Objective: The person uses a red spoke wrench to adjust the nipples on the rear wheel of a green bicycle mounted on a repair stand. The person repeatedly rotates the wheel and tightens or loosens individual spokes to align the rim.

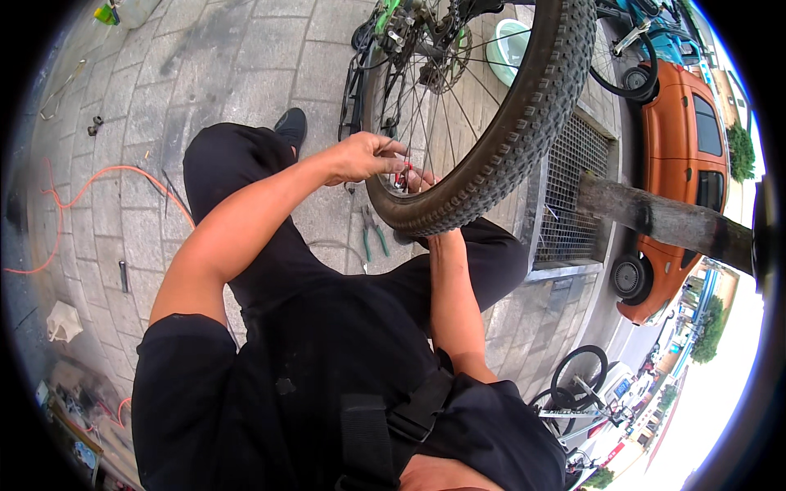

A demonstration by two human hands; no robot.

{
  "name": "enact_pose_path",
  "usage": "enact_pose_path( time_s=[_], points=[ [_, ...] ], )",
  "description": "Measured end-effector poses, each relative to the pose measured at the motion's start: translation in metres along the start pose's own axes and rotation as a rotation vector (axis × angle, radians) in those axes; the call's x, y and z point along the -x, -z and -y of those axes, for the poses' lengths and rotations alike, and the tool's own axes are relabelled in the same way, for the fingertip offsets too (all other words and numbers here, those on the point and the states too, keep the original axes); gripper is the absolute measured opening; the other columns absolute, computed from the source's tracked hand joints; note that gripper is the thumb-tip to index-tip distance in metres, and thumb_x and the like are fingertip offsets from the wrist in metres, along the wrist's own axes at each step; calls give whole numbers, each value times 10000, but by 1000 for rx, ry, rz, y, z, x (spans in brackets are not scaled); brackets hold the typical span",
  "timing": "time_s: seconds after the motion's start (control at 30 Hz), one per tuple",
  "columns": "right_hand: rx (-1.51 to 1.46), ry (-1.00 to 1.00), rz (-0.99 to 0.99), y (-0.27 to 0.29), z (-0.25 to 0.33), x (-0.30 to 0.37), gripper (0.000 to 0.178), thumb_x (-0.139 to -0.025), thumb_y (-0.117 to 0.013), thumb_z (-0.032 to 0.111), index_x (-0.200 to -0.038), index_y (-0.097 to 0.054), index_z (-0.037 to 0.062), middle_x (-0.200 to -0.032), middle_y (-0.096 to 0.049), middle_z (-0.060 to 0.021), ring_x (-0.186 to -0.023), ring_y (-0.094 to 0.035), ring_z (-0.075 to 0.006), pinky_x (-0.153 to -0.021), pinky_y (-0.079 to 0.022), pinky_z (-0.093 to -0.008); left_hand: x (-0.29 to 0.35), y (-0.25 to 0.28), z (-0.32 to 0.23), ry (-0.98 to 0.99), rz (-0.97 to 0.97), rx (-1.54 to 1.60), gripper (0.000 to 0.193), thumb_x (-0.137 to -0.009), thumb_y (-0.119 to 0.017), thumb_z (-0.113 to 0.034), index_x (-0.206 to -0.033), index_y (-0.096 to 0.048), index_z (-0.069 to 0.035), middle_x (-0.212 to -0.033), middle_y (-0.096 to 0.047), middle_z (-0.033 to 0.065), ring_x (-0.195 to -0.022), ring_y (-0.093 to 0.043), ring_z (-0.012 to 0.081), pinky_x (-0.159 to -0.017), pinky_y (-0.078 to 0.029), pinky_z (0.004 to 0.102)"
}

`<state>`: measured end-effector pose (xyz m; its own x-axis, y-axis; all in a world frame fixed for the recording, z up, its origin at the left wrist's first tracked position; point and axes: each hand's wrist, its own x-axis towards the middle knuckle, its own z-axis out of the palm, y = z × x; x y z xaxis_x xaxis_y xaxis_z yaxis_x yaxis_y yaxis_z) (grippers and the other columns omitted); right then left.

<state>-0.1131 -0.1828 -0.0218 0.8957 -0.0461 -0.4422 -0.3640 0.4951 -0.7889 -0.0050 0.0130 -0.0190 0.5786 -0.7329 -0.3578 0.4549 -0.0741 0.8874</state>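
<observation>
A bicycle wheel (499, 168) with a knobby black tyre stands tilted in front of me, its thin spokes running to a hub with a brake disc (446, 72). My left hand (367, 159) reaches in from the left at the lower rim. Its fingers are closed on a small red tool (400, 175) among the spokes. My right hand (421, 179) comes up behind the tyre, which hides most of it. Its fingertips are bent together beside the red tool; what they grip is hidden. Green-handled pliers (375, 233) lie on the paving below the hands.
A pale green basin (509, 51) stands behind the wheel. To the right are a metal grate (573, 184), a tree trunk (663, 214) and an orange car (684, 147). An orange hose (115, 170) curves across the paving at left. Parked bicycles (580, 376) stand at lower right.
</observation>
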Motion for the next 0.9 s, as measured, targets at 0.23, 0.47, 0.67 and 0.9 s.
enact_pose_path(
  time_s=[0.23,0.47,0.67,0.9],
  points=[
    [-37,-74,-56,6,-7,0,172,-958,-755,176,-991,-681,25,-853,-641,7,-709,-588,-74,-618,-481,-227,-9,3,3,-43,67,137,398,-968,-749,-224,-1260,-671,37,-1160,-729,60,-1025,-653,99,-901,-525,271],
    [215,13,-220,-33,41,-1,251,-986,-713,301,-1072,-696,66,-721,-628,10,-602,-563,-79,-529,-415,-222,4,0,-41,146,-175,71,528,-890,-789,-533,-1054,-775,-31,-706,-490,-84,-620,-402,55,-543,-300,258],
    [109,69,-116,-22,45,2,218,-964,-733,239,-1042,-712,36,-661,-629,-2,-533,-554,-78,-472,-400,-212,-13,-1,-21,-9,-127,74,500,-913,-788,-463,-1137,-769,-16,-954,-709,13,-881,-579,80,-828,-471,270],
    [498,-130,-108,-41,64,4,262,-935,-785,283,-967,-745,26,-679,-636,22,-559,-555,-58,-515,-395,-200,-2,-4,-35,94,-141,7,381,-968,-737,-386,-1169,-756,-62,-1019,-718,-16,-945,-591,63,-846,-485,271]
  ],
)
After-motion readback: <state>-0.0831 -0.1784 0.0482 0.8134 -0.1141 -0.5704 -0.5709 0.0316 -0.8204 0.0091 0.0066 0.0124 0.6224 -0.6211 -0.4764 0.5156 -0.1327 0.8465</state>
